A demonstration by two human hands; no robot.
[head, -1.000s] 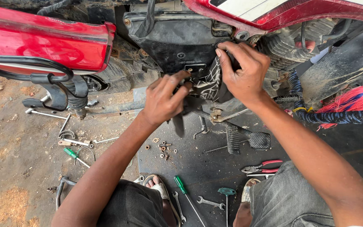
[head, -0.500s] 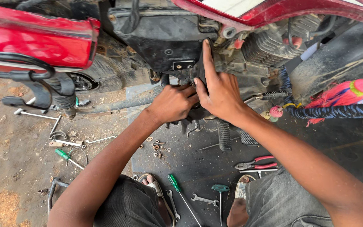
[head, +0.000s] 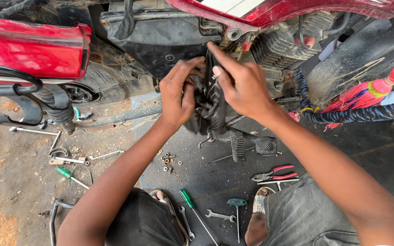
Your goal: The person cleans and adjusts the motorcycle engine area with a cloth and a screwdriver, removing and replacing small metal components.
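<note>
1. The left hand [head: 178, 98] has its fingers [head: 189, 68] curled tight around a crumpled black cover [head: 210, 107], gripping its upper left side.
2. The right hand [head: 245, 84] grasps the same cover from the right, its forefinger stretched up along the top edge and its thumb pressed into the folds.
3. A second ago both hands were pressed against the engine housing; now they have drawn back a little and the black cover hangs between them, off the machine and in front of the motorcycle [head: 160, 36], above the dark mat [head: 206, 182]. I judge the piece has just come free.
4. Behind the hands sits the black side panel [head: 156, 41], with the finned engine [head: 279, 43] to its right.
5. On the mat lie small nuts and washers [head: 168, 161] near its left edge, red-handled pliers [head: 274, 174] towards the right, and a green-handled screwdriver [head: 187, 199] and a spanner [head: 220, 215] by its near edge.
6. More tools lie on the dirt floor [head: 5, 173] to the left.
</note>
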